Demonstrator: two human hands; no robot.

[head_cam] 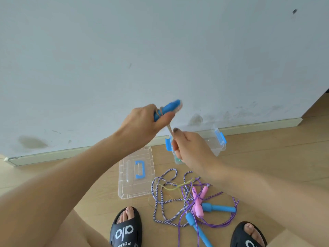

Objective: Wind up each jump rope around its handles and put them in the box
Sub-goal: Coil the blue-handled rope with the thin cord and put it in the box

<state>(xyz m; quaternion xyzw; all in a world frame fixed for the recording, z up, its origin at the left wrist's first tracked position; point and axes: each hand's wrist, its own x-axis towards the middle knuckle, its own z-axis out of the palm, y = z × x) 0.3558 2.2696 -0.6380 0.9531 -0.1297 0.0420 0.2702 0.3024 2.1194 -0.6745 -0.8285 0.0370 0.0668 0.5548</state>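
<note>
**Grip on the handles, cord half wound**

Left hand [142, 120], at the middle of the frame, has its grip curled round a pair of blue handles [169, 108] held together; a few turns of pale cord [161, 111] already cross them just beside the thumb. Right hand [188, 147], just below and to the right, pinches the same cord between thumb and fingers, and the short stretch between the two hands runs taut.

By my reading, this is the winding step for the first rope, and it is early: few turns are on, and a yellowish slack length [174, 187] lies on the floor lower down. Whether that length belongs to the held rope I cannot tell for certain. The next move calls for carrying the cord round the handles again while keeping tension, with the left grip firm so the turns do not slide off.

The held handles have their long axis tilted, free ends pointing to the upper right of the frame, toward the wall.

The clear box [216, 148] sits open by the wall at centre right, its lid [136, 175] flat on the floor to the left. Two more ropes wait in a tangle at lower centre: a striped rope [161, 202] with pink handles [197, 202], and a purple rope [183, 216] with blue handles.
</note>
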